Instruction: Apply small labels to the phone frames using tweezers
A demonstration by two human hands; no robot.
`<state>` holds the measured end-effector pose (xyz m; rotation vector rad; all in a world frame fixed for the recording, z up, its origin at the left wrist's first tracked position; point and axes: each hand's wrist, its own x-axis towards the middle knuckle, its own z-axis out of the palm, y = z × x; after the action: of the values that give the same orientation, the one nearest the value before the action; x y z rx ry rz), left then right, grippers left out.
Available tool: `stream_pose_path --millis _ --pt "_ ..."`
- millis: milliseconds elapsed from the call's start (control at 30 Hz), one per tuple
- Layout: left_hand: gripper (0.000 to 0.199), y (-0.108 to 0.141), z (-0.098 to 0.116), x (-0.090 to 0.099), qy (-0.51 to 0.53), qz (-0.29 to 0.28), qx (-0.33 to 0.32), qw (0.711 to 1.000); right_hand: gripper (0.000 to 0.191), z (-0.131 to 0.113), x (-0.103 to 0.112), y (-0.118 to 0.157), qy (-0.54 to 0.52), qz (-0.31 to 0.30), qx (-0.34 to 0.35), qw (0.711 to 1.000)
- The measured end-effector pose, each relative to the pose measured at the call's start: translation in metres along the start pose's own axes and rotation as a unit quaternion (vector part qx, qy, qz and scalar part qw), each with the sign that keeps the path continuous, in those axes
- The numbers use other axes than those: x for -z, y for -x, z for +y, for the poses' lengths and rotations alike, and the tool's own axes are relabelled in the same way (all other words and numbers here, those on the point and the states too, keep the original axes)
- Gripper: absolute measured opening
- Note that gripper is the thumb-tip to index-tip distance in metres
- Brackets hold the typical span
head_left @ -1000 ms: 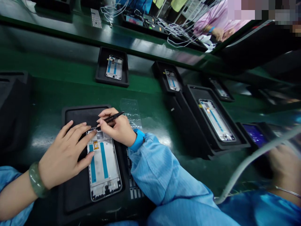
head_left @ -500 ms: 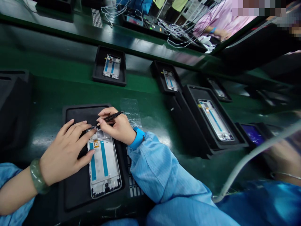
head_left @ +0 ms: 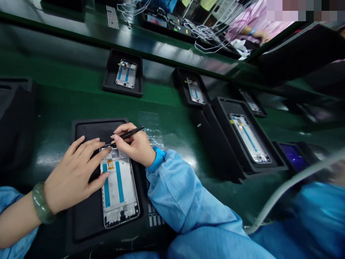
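A phone frame (head_left: 118, 194) with two blue strips and a small orange flex connector lies in a black foam tray (head_left: 86, 223). My left hand (head_left: 77, 172) rests open over its upper left side, fingers spread, with the index fingertip on the frame's top part and the thumb at its left edge. Between the thumb and fingers of my right hand (head_left: 134, 145) are black tweezers (head_left: 130, 133). Their tip points at the frame's top edge, where the fingers partly hide it. A clear plastic sheet (head_left: 152, 124) lies just beyond my right hand.
More black trays with phone frames stand at the back (head_left: 126, 73) and to the right (head_left: 250, 138). Stacked black trays (head_left: 16, 122) are at the far left. A strip sheet (head_left: 155, 216) lies under my right forearm. A pale hose (head_left: 280, 194) and a co-worker's blue sleeve (head_left: 320, 205) are at the right.
My hands and the tweezers have stayed almost still at the frame's top edge. At the right, the co-worker's hand and sleeve have shifted, and the view has moved slightly.
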<state>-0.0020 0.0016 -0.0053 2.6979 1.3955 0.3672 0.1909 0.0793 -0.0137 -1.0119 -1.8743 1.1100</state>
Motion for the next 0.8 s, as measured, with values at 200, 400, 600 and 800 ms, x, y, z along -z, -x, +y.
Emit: stream_pose_path --millis 200,400,600,800 --pt "0.054 -0.0002 0.0001 0.0006 0.002 0.0 -0.001 1.0 0.01 -0.0013 -0.0037 0.0008 -0.006 0.009 0.006 1.0" --pt "0.054 -0.0002 -0.0001 0.0007 0.0 0.005 -0.004 1.0 0.01 -0.0022 -0.0053 0.0014 0.012 0.021 0.021 0.999" --pt "0.053 0.0 -0.0003 0.0005 -0.006 0.004 -0.005 1.0 0.01 0.0002 -0.005 0.0009 0.0 0.029 0.03 0.999" --pt "0.052 -0.0004 0.0002 0.0005 -0.002 0.008 -0.006 1.0 0.008 0.0017 -0.0073 0.0013 0.016 0.043 0.044 0.998"
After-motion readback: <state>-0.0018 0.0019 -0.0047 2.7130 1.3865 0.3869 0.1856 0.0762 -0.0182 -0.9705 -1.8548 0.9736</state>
